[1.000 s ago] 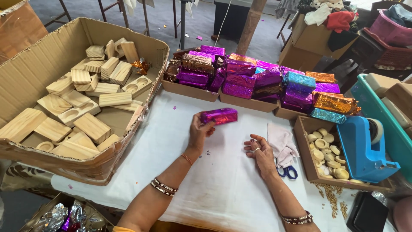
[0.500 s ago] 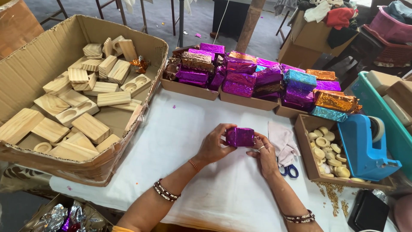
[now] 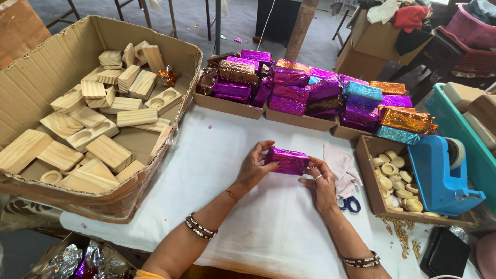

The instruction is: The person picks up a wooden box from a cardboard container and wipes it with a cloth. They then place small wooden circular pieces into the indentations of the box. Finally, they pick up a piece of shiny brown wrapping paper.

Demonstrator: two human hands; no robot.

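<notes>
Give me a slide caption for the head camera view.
Both hands, left hand and right hand, hold a purple foil-wrapped block over the white-covered table.

Cardboard box (image 3: 31, 77) of wooden blocks (image 3: 108, 152) left; blue tape dispenser (image 3: 439, 175), scissors (image 3: 350, 203) right; foil-wrapped packs (image 3: 289, 88) behind.

Scissors (image 3: 349, 202) half hidden under a cloth (image 3: 342, 168), foil scraps (image 3: 77, 261) cut by the bottom edge, pink basket (image 3: 473, 28) cropped at right, dispenser's tape roll (image 3: 454, 153) mostly covered.

Purple foil package (image 3: 287, 160) between hands; foil packages (image 3: 320, 93) behind.
</notes>
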